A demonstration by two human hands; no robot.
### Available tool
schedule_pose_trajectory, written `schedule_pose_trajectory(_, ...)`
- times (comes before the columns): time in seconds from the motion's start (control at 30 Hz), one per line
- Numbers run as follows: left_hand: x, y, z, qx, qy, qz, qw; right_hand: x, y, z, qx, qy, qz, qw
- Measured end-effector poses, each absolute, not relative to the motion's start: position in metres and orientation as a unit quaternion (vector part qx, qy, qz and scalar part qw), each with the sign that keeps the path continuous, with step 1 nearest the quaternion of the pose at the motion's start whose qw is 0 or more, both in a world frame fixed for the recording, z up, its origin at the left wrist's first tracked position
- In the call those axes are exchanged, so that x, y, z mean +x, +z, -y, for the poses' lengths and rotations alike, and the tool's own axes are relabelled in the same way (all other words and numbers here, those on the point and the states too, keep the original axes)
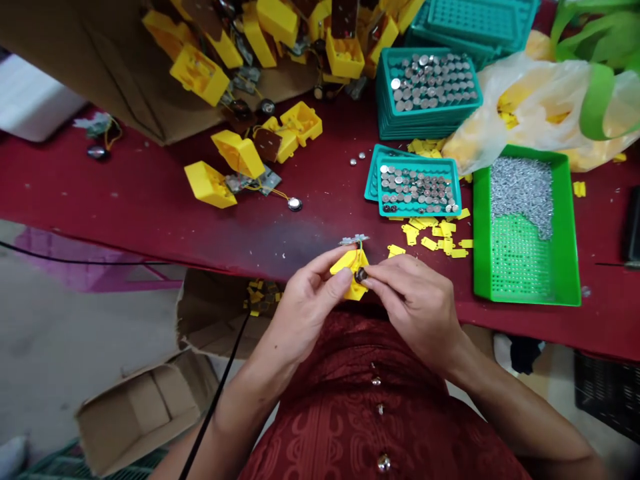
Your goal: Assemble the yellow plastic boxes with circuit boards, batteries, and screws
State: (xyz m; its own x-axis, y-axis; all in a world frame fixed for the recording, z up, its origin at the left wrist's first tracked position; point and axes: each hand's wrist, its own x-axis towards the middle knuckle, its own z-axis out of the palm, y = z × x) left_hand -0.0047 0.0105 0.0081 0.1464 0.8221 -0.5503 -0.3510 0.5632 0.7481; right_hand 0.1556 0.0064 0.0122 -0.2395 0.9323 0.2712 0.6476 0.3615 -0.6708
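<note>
A small yellow plastic housing (356, 291) is gripped between the thumb and fingers of my left hand (320, 283), just over the table's front edge. A circuit board (354, 239) hangs by thin wires from its far side. My right hand (417, 293) pinches a small dark round part (361, 274), like a little speaker, against the housing's open face. Whether that part is seated inside cannot be made out. To the left on the table lie more yellow housings (207, 184) with wired boards, and a loose round speaker-like part (295, 204).
Teal trays of button cells (419, 187) stand beyond my hands, beside scattered yellow covers (440, 233). A green basket of screws (525, 267) is at right. A cardboard box (125, 73) of housings lies back left; another open box (200, 320) sits below the edge.
</note>
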Motion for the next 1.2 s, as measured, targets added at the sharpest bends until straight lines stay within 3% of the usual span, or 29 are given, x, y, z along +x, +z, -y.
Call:
schedule_pose_trajectory(0.8,-0.002,0.011,-0.008,0.368,0.351,-0.561,0.653,0.159,0.020,0.001,-0.494,0.088,0.849,0.168)
schedule_pose_trajectory(0.97,0.002,0.007,-0.009,0.313,0.393,-0.541,0.674,0.159,0.008,0.005,-0.480,0.092,0.841,0.230)
schedule_pose_trajectory(1.2,0.013,0.004,-0.017,0.227,0.395,-0.495,0.740,0.166,0.000,0.007,-0.514,0.261,0.741,0.344)
